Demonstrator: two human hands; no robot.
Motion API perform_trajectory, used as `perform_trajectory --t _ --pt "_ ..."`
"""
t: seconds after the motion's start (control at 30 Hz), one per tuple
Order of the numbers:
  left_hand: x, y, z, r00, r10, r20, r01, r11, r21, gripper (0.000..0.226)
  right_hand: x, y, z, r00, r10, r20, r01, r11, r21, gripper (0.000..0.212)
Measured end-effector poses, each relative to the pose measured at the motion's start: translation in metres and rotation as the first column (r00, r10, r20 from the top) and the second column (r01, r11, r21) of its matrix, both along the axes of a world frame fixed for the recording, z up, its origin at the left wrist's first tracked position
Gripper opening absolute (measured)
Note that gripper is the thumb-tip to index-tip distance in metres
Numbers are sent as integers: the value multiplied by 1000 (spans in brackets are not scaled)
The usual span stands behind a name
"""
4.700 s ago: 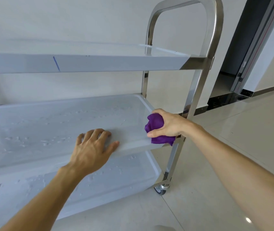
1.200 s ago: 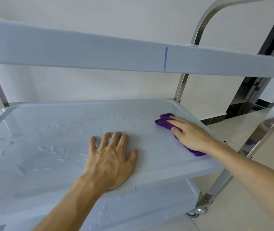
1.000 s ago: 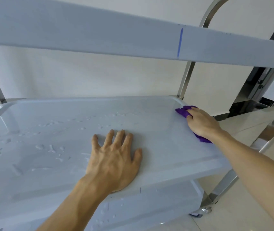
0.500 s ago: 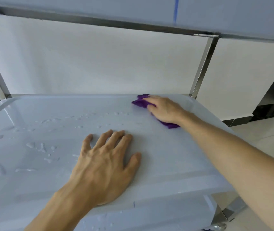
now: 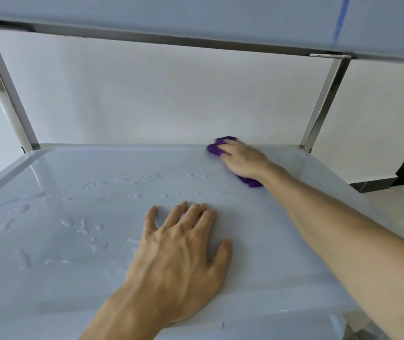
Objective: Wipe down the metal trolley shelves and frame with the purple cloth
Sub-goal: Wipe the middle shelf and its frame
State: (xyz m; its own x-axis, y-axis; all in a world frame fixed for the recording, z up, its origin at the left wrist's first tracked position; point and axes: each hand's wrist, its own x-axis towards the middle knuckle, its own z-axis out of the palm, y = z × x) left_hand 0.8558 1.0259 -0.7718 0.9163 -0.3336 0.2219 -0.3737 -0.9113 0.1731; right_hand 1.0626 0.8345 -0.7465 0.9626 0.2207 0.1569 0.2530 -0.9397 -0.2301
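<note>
Right hand [image 5: 244,160] presses the cloth [image 5: 216,148] flat-fingered onto the shelf [image 5: 97,168] near its far edge (droplets [image 5: 83,225] at left); left hand [image 5: 181,256] rests open, fingers spread, on the shelf's near part.

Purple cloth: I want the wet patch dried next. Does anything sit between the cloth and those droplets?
Nothing visible does. The purple cloth under the right hand has bare shelf leading to the droplets; the left hand lies nearer.
</note>
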Motion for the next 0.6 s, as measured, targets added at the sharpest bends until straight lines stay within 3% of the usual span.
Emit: perform_trajectory --t 0.1,0.2,0.47,0.6 --pt "2 3 1 1000 4 -1 -4 1000 30 65 -28 43 -9 976 215 -17 -215 976 19 48" --pt "3 4 -1 1000 -2 2 2 999 34 68 -53 31 -13 966 258 -7 -257 963 77 47" --pt "-1 -2 -2 999 -43 -10 43 999 32 79 -61 -62 -2 987 -157 -8 158 984 83 44" --pt "-3 -4 -1 999 -49 8 48 997 62 75 -60 -72 -5 983 -181 -11 182 982 56 41"
